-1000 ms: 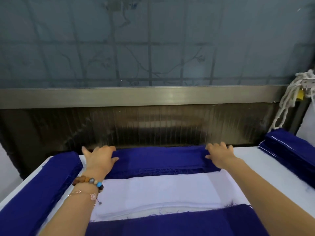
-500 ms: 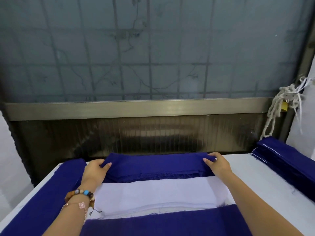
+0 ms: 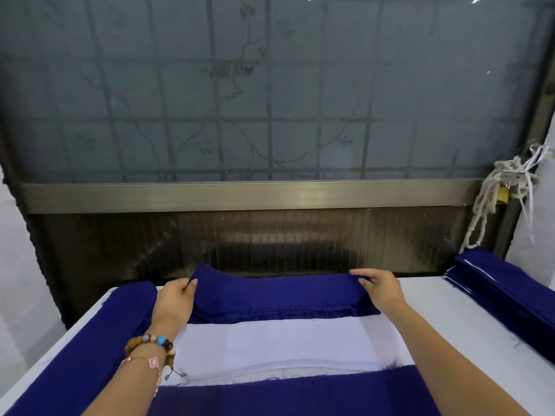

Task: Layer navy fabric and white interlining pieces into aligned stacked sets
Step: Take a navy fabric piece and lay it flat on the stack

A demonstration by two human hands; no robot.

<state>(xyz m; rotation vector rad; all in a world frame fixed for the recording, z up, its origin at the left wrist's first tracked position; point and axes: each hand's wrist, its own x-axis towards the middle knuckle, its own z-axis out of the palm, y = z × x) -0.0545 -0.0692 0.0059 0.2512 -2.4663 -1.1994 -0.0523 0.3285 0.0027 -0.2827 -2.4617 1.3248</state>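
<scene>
Left hand (image 3: 175, 298) and right hand (image 3: 380, 289) pinch the twelve-o'clock navy piece (image 3: 270, 291) by its ends; lift evenly, then square it onto the white interlining (image 3: 270, 340).

At the far edge of the table (image 3: 432, 307), both hands hold the top navy piece (image 3: 270, 292) by its ends. The left hand (image 3: 174, 298), with a beaded bracelet (image 3: 153, 343) on its wrist, pinches the raised left corner, and the right hand (image 3: 381, 288) pinches the right end. White interlining (image 3: 276, 340) lies just in front, between that piece and another navy piece (image 3: 285, 394). Navy stacks lie at the left (image 3: 75, 355) and right (image 3: 510, 292).
</scene>
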